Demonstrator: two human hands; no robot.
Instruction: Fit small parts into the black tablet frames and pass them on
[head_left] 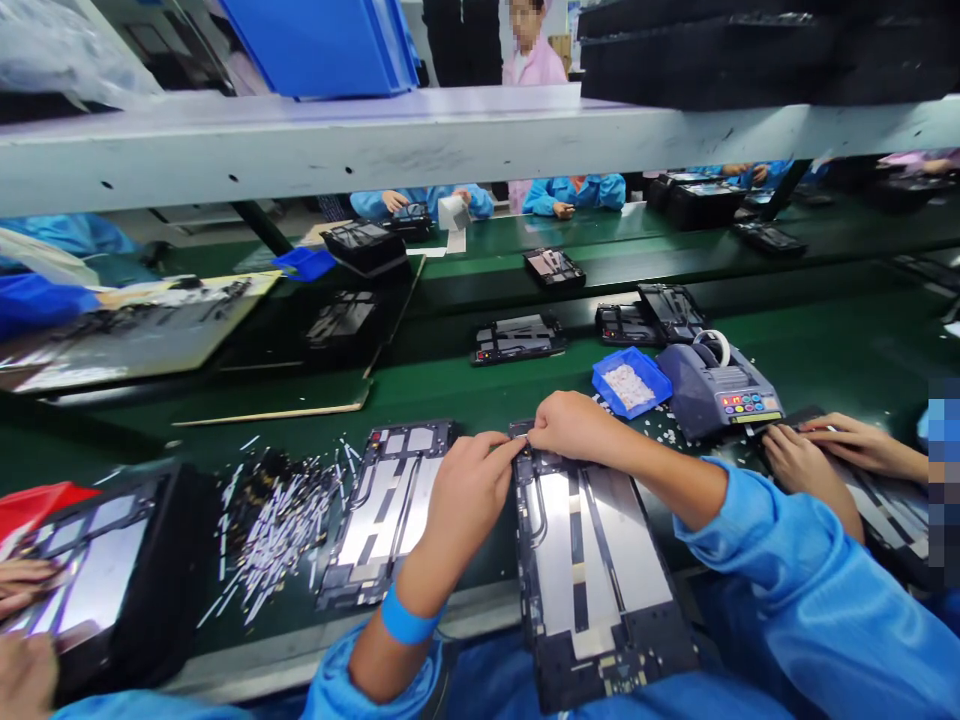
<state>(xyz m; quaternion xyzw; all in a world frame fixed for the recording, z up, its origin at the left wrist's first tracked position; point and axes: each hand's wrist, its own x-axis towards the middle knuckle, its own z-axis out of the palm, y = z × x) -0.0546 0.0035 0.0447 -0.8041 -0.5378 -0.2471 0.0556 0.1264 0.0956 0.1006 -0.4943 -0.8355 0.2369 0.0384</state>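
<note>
An opened tablet (555,560), with silver battery panels, black cables and a dark board at its near end, lies in front of me, its near end by my lap. My left hand (472,490), a blue band (409,615) on its wrist, reaches to the tablet's far left corner with fingers closed together. At that same corner my right hand (574,425) is closed in a pinch, fingertips close to the left ones. Whatever small piece is between the fingertips is hidden. Left of my left hand lies a second opened tablet (390,500).
A pile of thin strips (289,530) lies further left. Beyond my right hand are a blue tray (634,383) of small white pieces and a tape dispenser (716,385). Co-workers' hands (810,465) work at the right and left. A shelf (450,140) crosses above.
</note>
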